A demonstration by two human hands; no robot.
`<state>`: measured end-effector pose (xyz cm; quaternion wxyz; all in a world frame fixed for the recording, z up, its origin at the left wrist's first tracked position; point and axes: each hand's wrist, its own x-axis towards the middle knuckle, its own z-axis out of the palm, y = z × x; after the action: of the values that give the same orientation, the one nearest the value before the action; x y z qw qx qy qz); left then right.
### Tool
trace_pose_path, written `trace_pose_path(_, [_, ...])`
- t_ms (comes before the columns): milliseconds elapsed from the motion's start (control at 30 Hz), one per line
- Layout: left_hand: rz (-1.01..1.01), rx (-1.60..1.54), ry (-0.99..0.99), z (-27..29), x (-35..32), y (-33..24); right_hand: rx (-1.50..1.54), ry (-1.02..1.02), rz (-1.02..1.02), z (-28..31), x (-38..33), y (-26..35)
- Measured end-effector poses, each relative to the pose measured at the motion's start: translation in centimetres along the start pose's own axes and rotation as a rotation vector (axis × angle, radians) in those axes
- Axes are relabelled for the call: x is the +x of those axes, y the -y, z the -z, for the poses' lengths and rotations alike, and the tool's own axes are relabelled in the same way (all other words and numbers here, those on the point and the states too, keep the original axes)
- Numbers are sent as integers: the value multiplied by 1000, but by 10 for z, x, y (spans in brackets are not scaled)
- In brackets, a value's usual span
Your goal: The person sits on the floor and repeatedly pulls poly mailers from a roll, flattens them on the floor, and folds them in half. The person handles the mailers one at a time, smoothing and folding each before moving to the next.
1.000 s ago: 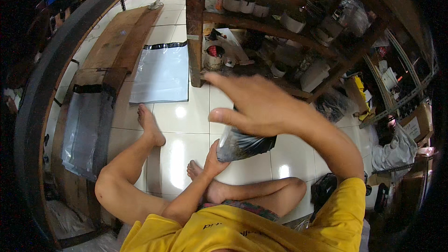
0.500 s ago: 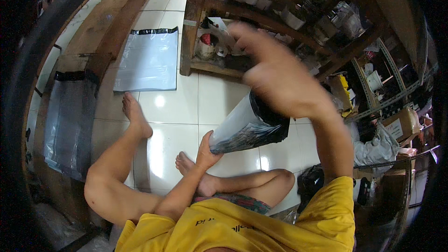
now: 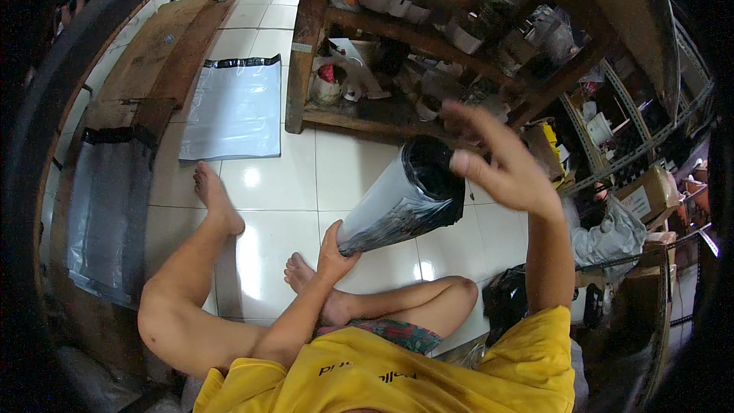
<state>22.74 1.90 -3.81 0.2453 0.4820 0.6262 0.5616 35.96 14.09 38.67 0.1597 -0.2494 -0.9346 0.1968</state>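
My left hand (image 3: 334, 253) grips the narrow lower end of a bundle of grey plastic mailing bags (image 3: 382, 203), curled into a cone. Its wider end shows a black inside and tilts up to the right. Just beyond that end, my right hand (image 3: 501, 160) is raised, fingers apart, holding nothing; its thumb is close to the black rim. A flat stack of grey mailing bags (image 3: 233, 111) with a black top strip lies on the floor beyond my left foot. Another stack of mailing bags (image 3: 107, 214) rests on a wooden board at the left.
A wooden shelf (image 3: 359, 121) full of rolls and jars stands ahead. Long wooden boards (image 3: 157, 53) run along the left. Metal racks (image 3: 638, 126), a cardboard box (image 3: 648, 193) and a crumpled plastic bag (image 3: 608, 237) crowd the right. White tiles (image 3: 279, 183) cover the floor.
My right hand has drawn back to the right and down from over the wide end of the bundle, exposing its black opening. The left hand keeps its grip.
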Motion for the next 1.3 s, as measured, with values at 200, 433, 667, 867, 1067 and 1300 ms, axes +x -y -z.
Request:
trace_pose_path(200, [-19, 7, -41, -8, -3, 1, -203, 68, -40, -20, -33, 19])
trace_pose_path(433, [-45, 10, -59, -10, -2, 4, -336, 54, -81, -29, -22, 31])
trace_pose_path(667, [-23, 4, -38, -6, -1, -1, -363, -5, -41, -36, -17, 33])
trace_pose_path(867, [0, -37, -11, -7, -2, 1, -427, -31, 11, -40, -22, 34])
trace_pose_path(1067, [7, -57, 9, -9, -3, 6, -102, -97, -104, -23, -7, 21])
trace_pose_path(1300, [16, -40, -19, -9, -3, 1, -317, 18, -19, -16, 18, 23])
